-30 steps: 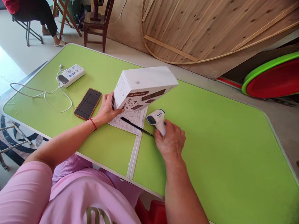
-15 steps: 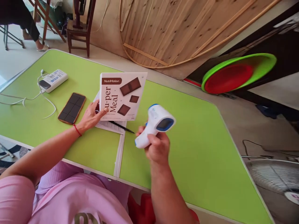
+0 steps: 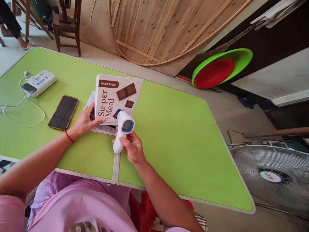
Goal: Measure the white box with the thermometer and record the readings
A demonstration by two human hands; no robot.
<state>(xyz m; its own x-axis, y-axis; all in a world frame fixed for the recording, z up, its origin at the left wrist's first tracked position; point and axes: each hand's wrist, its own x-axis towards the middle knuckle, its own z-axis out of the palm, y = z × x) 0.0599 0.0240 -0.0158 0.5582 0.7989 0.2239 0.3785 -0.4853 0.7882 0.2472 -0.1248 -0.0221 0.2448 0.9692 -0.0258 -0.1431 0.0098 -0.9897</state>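
My left hand (image 3: 87, 120) grips the lower left edge of a white box (image 3: 106, 100) with "NutriMotion Su-per Meal" printed on its front, thumb across the face. The box is held upright and slightly tilted over a printed booklet (image 3: 104, 129), which it partly covers. Wrapped round the handle of a white and blue infrared thermometer (image 3: 120, 130) is my right hand (image 3: 132, 146). The thermometer's head overlaps the box's lower right corner in view, its small grey screen facing me; whether they touch I cannot tell.
A phone (image 3: 63, 112) lies on the green folding table (image 3: 173, 138), left of the box. Beyond it sits a white power bank (image 3: 40, 84) with a looped cable (image 3: 38, 109). A fan (image 3: 272, 174) stands off the right edge. A person's foot (image 3: 24, 44) shows at far left.
My right hand has brought the thermometer left, up to the lower right of the box. My left hand still holds the box. The whole view has shifted a little.
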